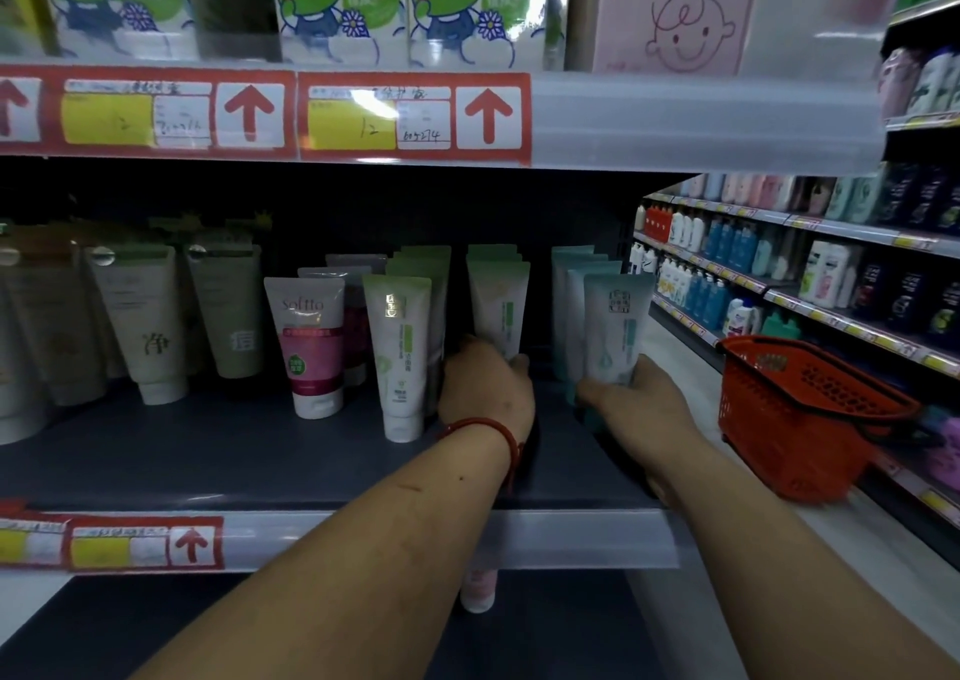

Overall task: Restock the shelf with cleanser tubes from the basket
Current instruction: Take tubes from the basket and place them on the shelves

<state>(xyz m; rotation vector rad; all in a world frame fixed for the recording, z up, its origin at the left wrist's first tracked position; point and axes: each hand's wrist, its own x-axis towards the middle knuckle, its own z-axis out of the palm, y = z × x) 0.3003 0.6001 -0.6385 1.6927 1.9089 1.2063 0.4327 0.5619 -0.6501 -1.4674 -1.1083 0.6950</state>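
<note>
Both arms reach into the dark middle shelf [260,466]. My left hand [485,391], with a red string on its wrist, grips the base of a white-and-green cleanser tube [500,307] standing upright at the front of its row. My right hand [631,404] holds a pale teal cleanser tube [615,326] upright at the front of the right-most row. Another green tube [397,352] stands just left of my left hand. The orange basket [800,419] hangs at the far right beyond the shelf end; its contents are hidden.
Further left stand a pink tube [311,344] and rows of beige and olive tubes [140,320]. Boxed goods fill the shelf above, behind red price tags [410,118]. A pink tube [478,588] stands on the shelf below. An aisle shelf of bottles [727,263] runs back right.
</note>
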